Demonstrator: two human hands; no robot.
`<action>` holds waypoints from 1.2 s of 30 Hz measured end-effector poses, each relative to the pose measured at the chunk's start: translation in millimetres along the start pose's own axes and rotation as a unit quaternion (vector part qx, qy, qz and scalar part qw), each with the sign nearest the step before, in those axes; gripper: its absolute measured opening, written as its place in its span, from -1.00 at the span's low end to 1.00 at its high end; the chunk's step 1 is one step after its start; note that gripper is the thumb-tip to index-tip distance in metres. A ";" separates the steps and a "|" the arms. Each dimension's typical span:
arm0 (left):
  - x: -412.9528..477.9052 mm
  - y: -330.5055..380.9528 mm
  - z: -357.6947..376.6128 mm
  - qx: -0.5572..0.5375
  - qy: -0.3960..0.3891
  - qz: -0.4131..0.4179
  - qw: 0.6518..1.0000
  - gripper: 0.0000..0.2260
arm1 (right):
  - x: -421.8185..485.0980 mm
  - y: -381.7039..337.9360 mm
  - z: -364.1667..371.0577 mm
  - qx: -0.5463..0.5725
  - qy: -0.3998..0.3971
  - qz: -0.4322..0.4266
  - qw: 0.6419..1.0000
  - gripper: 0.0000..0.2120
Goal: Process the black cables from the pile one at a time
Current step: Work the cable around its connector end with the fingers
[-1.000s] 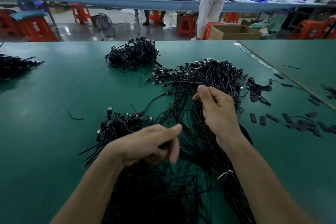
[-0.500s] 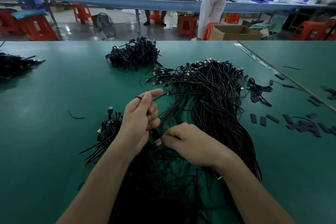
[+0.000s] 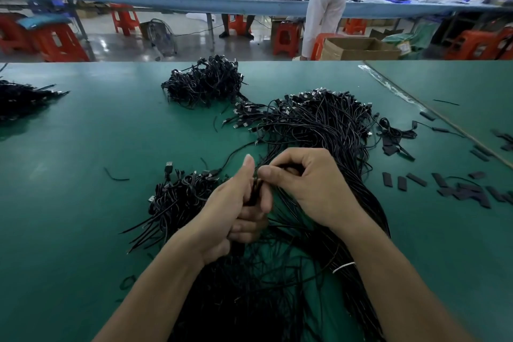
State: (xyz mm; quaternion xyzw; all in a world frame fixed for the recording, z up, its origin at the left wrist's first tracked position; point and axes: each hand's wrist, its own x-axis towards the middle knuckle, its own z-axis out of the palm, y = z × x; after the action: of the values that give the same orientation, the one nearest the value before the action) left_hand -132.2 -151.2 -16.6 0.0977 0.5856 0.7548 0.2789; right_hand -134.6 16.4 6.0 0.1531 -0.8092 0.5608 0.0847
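Observation:
A big pile of long black cables (image 3: 327, 130) runs from the table's middle down toward me. My left hand (image 3: 233, 205) grips a folded black cable (image 3: 254, 189) upright in its curled fingers, thumb raised. My right hand (image 3: 308, 183) meets it from the right and pinches the same cable between thumb and forefinger. Both hands hover over the near part of the pile. A small heap of coiled cables (image 3: 180, 197) lies just left of my left hand. How the cable is wound inside my fingers is hidden.
Another coiled heap (image 3: 205, 83) sits at the back of the green table (image 3: 83, 161), and a dark bundle (image 3: 22, 97) at the far left. Several short black sleeve pieces (image 3: 460, 189) lie scattered right. A stray cable scrap (image 3: 116, 176) lies left. People work at a far bench.
My right hand came back from the pile's far part to meet my left hand. Both hands then rose slightly and now hold one cable together, the left thumb upright.

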 end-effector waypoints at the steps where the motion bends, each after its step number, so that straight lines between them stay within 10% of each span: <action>1: -0.8 3.3 0.2 -0.032 -0.020 -0.012 0.999 -0.44 | 1.1 1.5 3.2 0.014 0.011 0.004 1.000 -0.83; 6: -4.8 20.8 -6.0 -0.226 -0.090 0.025 0.970 -0.51 | -3.2 7.8 15.3 0.028 -0.034 0.074 0.996 -0.67; 11: 6.1 29.2 -9.1 -0.336 0.025 0.121 0.934 -0.58 | -12.9 1.0 20.7 -0.102 -0.187 0.068 0.975 -0.65; 19: 6.3 0.1 -6.5 0.217 0.160 0.157 0.950 -0.59 | -7.1 -19.1 3.9 -0.174 -0.136 0.009 0.975 -0.78; 24: -4.3 0.1 -5.4 0.119 0.055 -0.009 0.991 -0.45 | -1.7 -16.8 0.1 -0.079 -0.096 -0.005 0.992 -0.84; 31: -8.5 18.1 -14.7 -0.208 -0.114 -0.009 0.971 -0.52 | 4.1 -3.0 12.9 -0.026 -0.017 -0.011 0.999 -0.71; 36: 1.6 24.4 -10.4 -0.349 0.007 0.095 0.932 -0.57 | -10.8 14.1 28.2 -0.120 -0.092 0.056 0.987 -0.74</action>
State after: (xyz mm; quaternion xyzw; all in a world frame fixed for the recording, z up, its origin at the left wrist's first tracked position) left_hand -145.9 -162.8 2.9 0.0445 0.2754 0.9351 0.2187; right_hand -128.3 -3.8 -19.8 0.1476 -0.8822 0.4472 -0.0036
